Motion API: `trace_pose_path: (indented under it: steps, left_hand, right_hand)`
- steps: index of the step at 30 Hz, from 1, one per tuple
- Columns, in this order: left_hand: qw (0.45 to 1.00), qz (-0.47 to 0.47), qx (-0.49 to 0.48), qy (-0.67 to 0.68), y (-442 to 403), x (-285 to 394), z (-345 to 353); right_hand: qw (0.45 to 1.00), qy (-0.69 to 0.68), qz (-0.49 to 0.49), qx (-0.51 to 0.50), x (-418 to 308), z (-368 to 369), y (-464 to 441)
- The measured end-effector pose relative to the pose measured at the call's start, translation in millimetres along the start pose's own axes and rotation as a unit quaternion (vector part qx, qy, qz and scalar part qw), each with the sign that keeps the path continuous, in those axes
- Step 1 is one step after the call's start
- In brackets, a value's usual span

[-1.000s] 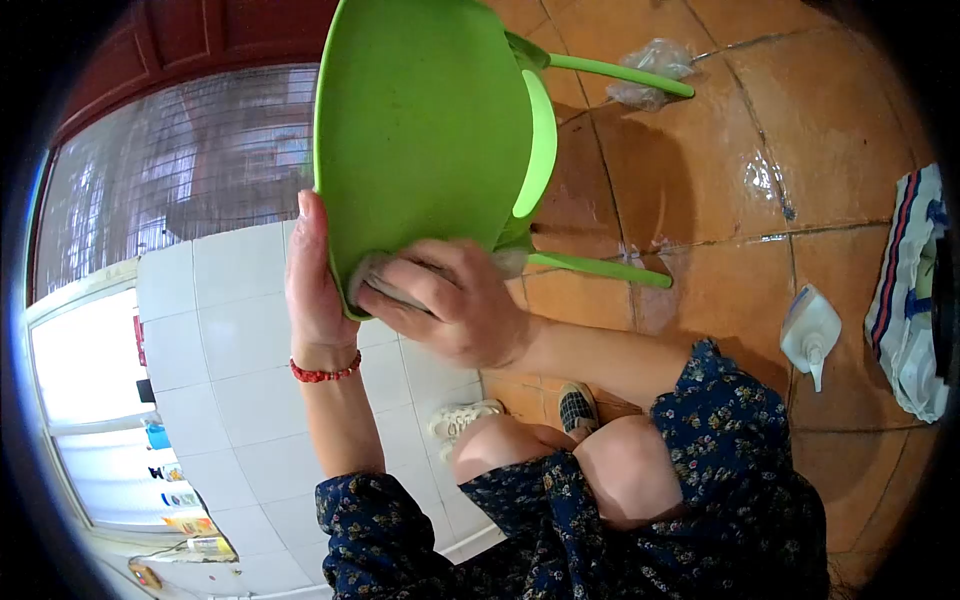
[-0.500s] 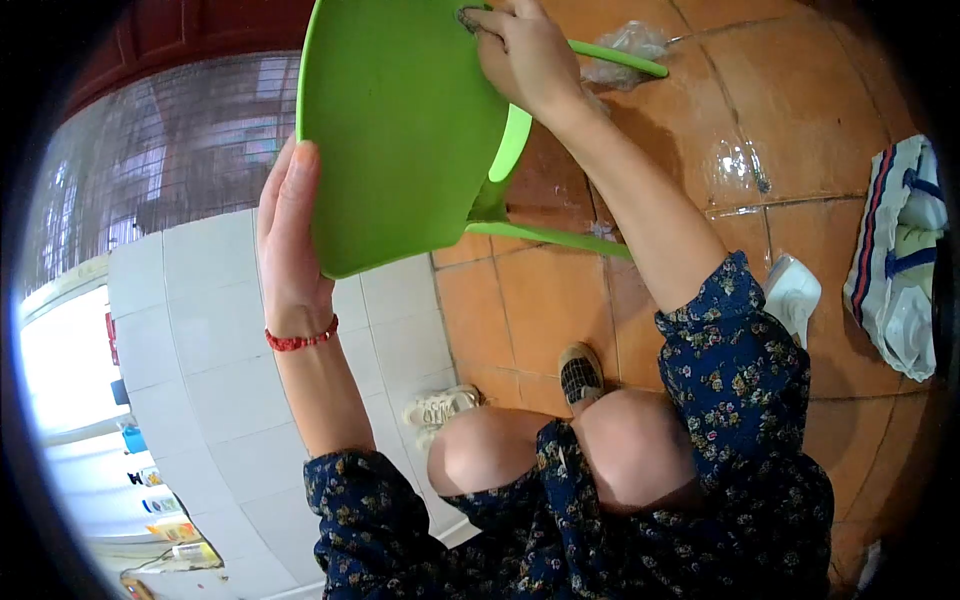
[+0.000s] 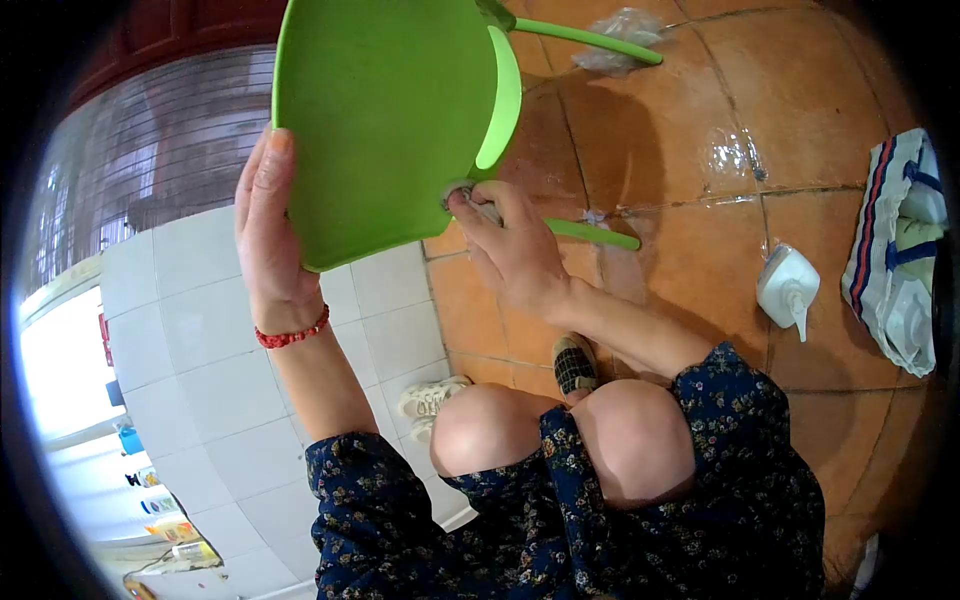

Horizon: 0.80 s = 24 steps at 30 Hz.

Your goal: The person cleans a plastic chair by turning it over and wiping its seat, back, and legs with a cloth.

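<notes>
A green plastic chair (image 3: 385,120) is tipped in front of me, its broad smooth surface facing me and its legs reaching right over the floor. My left hand (image 3: 268,225) grips the chair's left edge, thumb on the near face and fingers behind, partly hidden. With bent fingers, my right hand (image 3: 520,245) presses a small grey scouring pad (image 3: 456,194) against the chair's lower right corner. Most of the pad is covered by the fingers, so its exact material is unclear.
Wet orange tiles (image 3: 680,130) cover the floor. A white pump bottle (image 3: 788,288) lies to the right beside a striped bag (image 3: 872,245) with white items inside. Clear crumpled plastic (image 3: 620,40) lies behind the chair legs. White shoes (image 3: 432,396) stand near the white tiled wall (image 3: 200,370).
My right hand has moved the scouring pad down from the chair's upper right area to its lower right corner. The chair and my left hand have shifted slightly left.
</notes>
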<state>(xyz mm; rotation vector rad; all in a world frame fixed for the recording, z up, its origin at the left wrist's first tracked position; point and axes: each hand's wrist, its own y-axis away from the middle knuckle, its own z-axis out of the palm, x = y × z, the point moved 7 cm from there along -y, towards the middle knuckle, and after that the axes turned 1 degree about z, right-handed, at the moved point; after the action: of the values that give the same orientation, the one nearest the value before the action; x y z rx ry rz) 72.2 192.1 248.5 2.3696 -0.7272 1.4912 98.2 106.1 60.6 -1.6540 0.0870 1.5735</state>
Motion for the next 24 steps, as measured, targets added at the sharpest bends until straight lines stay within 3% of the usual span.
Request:
trace_pose_path:
  steps: [3, 5, 9, 12, 15, 21, 24]
  left_hand:
    - [0.999, 0.017, -0.023, 0.022, -2, 0, -4]
    - [0.999, 0.029, 0.004, 0.025, 1, 3, -1]
    - [0.996, 0.047, -0.067, 0.044, 2, 6, 3]
    - [0.992, 0.066, -0.079, 0.071, 2, 8, 3]
    - [0.99, 0.068, -0.08, 0.089, 2, 10, 3]
    - [0.991, 0.06, -0.09, 0.081, 0, 12, 4]
    - [0.989, 0.047, -0.099, 0.094, -6, 7, 0]
  right_hand:
    - [0.993, -0.115, -0.016, -0.03, -20, 8, 1]
    - [0.997, -0.054, -0.037, -0.034, -25, 0, -8]
    - [0.994, 0.027, -0.107, -0.014, -11, -4, -11]
    - [0.992, 0.006, -0.125, 0.018, -4, -15, -13]
    - [0.994, 0.029, -0.086, -0.068, -18, -7, -15]
    - [0.986, -0.11, 0.012, -0.123, -39, 4, -39]
    - [0.971, -0.169, -0.031, -0.168, -70, 4, -60]
